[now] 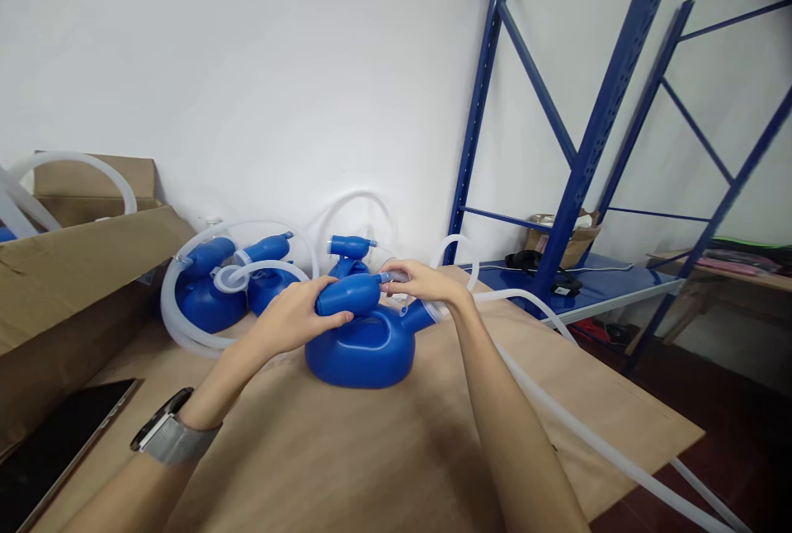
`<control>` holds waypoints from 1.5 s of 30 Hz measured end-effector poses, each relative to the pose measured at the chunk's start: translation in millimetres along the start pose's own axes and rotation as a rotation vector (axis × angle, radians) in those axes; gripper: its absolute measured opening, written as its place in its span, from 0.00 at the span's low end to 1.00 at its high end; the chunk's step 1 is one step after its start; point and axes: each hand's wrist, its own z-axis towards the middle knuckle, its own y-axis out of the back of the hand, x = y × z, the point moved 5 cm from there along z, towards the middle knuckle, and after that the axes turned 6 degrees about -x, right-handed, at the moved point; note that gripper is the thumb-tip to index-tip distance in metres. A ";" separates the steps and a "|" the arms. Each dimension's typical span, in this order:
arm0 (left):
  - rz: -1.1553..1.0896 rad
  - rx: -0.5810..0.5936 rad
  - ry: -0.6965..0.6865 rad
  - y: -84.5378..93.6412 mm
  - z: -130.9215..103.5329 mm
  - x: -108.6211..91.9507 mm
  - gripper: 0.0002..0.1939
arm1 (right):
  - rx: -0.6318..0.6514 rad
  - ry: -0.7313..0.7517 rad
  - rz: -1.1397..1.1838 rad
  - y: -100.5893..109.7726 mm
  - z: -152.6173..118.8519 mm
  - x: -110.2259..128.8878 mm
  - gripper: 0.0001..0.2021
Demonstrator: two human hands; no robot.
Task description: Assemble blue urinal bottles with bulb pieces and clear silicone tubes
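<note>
My left hand [303, 314] is closed around a blue bulb-shaped plastic piece [354, 294]. It lies sideways above a blue plastic jug [360, 358] with a handle opening and an angled neck. At the narrow right tip of that piece, my right hand [414, 281] pinches the end of a translucent hose [396, 276]. The hose end meets the tip; how far it fits over it I cannot tell. Just behind stands another blue jug with a similar bulb-shaped piece [350, 247] on top. A long translucent hose [582, 426] runs right and over the table edge.
More blue jugs [210, 302] with coiled hoses stand left, by the wall. An open cardboard box [92, 269] holding hoses is at the left edge. A dark flat device [68, 442] lies below it on the brown-covered table [297, 450]. Blue metal shelving [575, 178] rises at right.
</note>
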 end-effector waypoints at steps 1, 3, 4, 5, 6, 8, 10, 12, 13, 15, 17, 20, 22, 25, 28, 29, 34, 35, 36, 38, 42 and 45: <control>-0.006 0.003 0.001 0.3 0.0 0.1 0.34 | 0.009 -0.017 0.000 -0.8 0.0 -0.8 0.17; -0.014 0.004 -0.002 1.1 0.1 0.4 0.34 | 0.022 -0.063 -0.011 -2.2 0.1 -2.8 0.17; -0.019 0.005 -0.003 1.4 0.2 0.8 0.34 | 0.030 -0.083 -0.019 -2.9 0.0 -3.4 0.17; -0.025 0.007 -0.002 1.6 0.3 1.4 0.34 | 0.037 -0.095 -0.027 -3.6 -0.1 -3.7 0.16; -0.032 0.007 0.000 1.7 0.5 1.9 0.33 | 0.044 -0.099 -0.034 -4.3 -0.1 -3.4 0.15; -0.043 0.011 0.001 1.7 0.8 2.5 0.33 | 0.054 -0.090 -0.049 -5.1 -0.2 -1.7 0.13; -0.043 0.015 -0.002 1.6 1.1 2.2 0.33 | 0.052 -0.081 -0.069 -5.3 -0.1 0.0 0.11; -0.034 0.019 -0.005 1.3 1.2 1.2 0.32 | 0.043 -0.090 -0.084 -5.4 0.0 0.6 0.09; -0.029 0.020 -0.006 1.2 1.2 0.7 0.32 | 0.039 -0.095 -0.090 -5.5 0.1 0.7 0.08; -0.019 0.017 -0.008 1.3 1.0 -0.2 0.33 | 0.024 -0.091 -0.113 -5.7 0.4 0.9 0.06; -0.015 0.017 -0.010 1.3 0.9 -0.8 0.33 | 0.008 -0.076 -0.160 -5.9 0.8 1.0 0.04; -0.012 0.015 -0.020 2.1 0.8 -1.6 0.32 | 0.002 -0.058 -0.202 -6.6 1.2 0.9 0.04; -0.015 0.022 -0.027 2.7 0.7 -2.2 0.31 | 0.000 -0.053 -0.198 -6.5 1.3 1.0 0.04; -0.023 0.040 -0.034 3.9 0.3 -2.7 0.31 | -0.003 -0.051 -0.185 -5.8 1.1 1.3 0.04; -0.028 0.044 -0.044 5.2 0.1 -2.7 0.31 | -0.004 -0.051 -0.185 -5.4 1.1 0.9 0.03; -0.032 0.045 -0.042 5.3 0.2 -2.3 0.31 | -0.006 -0.049 -0.191 -5.4 1.1 0.6 0.03; -0.048 0.042 -0.028 5.1 1.2 1.6 0.31 | -0.023 -0.022 -0.200 -6.4 1.2 0.3 0.05; -0.051 0.042 -0.026 5.1 1.5 2.7 0.32 | -0.025 -0.023 -0.196 -6.6 1.2 0.4 0.05; -0.057 0.042 -0.023 5.3 1.8 4.0 0.32 | -0.027 -0.026 -0.194 -6.9 1.2 0.8 0.05; -0.075 0.052 -0.012 5.8 2.5 7.1 0.33 | -0.027 -0.028 -0.197 -7.4 1.2 2.2 0.05; -0.127 0.084 0.037 7.6 3.9 14.5 0.33 | -0.018 -0.008 -0.245 -8.9 1.6 6.5 0.05; -0.164 0.105 0.073 9.2 4.3 19.1 0.33 | -0.019 0.008 -0.304 -10.4 2.6 7.9 0.04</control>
